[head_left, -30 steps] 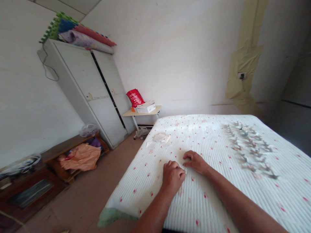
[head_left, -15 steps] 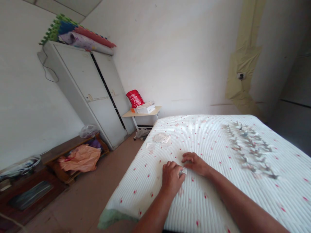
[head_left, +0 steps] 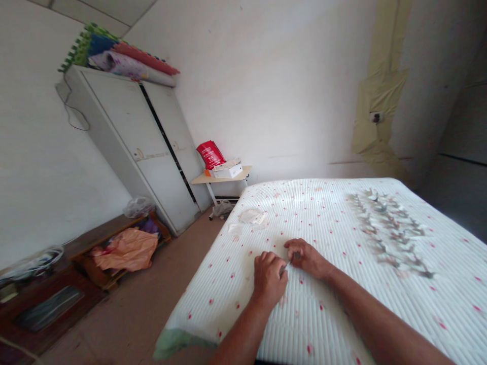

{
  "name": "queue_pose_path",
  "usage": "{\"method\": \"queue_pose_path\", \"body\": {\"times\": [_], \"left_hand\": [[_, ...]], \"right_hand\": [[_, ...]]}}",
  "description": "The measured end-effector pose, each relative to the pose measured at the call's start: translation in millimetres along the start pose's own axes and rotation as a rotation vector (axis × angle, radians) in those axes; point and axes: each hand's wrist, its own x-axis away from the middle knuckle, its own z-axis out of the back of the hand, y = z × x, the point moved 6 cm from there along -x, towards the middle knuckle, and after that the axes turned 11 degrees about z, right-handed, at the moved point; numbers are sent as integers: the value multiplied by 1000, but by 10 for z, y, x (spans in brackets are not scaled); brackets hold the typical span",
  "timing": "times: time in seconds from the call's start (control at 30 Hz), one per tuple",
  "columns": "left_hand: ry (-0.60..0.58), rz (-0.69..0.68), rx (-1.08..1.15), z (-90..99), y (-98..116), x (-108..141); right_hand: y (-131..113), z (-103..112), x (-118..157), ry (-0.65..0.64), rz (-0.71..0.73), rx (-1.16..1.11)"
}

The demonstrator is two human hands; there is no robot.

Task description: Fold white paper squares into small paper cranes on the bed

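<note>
Over a white quilted bed cover (head_left: 274, 304) with red dots, both hands are close together. My left hand (head_left: 269, 274) has its fingers curled and closed on a small greyish piece, too small to name. Just right of it, my right hand (head_left: 306, 258) bends its fingers and thumb together near that piece; what it pinches is hidden. On the right of the bed lie several small grey-and-white folded-looking pieces (head_left: 391, 228) in rows. A clear plastic bag (head_left: 253, 217) and a flat clear packet (head_left: 236, 229) rest beyond my left hand.
A small table (head_left: 198, 179) with a red bag (head_left: 210, 154) and white box (head_left: 229, 171) stands past the bed. A grey cabinet (head_left: 125, 126) is at the left, near a low wooden shelf (head_left: 99, 230) with orange plastic (head_left: 127, 249).
My right fingers have curled in toward the thumb beside my left hand. The small piece at my left fingertips shows less now. The view has shifted slightly.
</note>
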Motion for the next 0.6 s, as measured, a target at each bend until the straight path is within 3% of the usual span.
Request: {"method": "queue_pose_path", "body": {"times": [0.13, 0.33, 0.5, 0.6], "left_hand": [[35, -71, 41, 29, 12, 5], [-3, -94, 1, -12, 21, 18], [-39, -93, -16, -5, 46, 33], [-48, -82, -28, -2, 49, 29]], "right_hand": [[0, -13, 1, 17, 32, 21], [35, -33, 25, -83, -2, 116], [138, 24, 42, -2, -79, 32], [139, -10, 37, -22, -67, 57]]}}
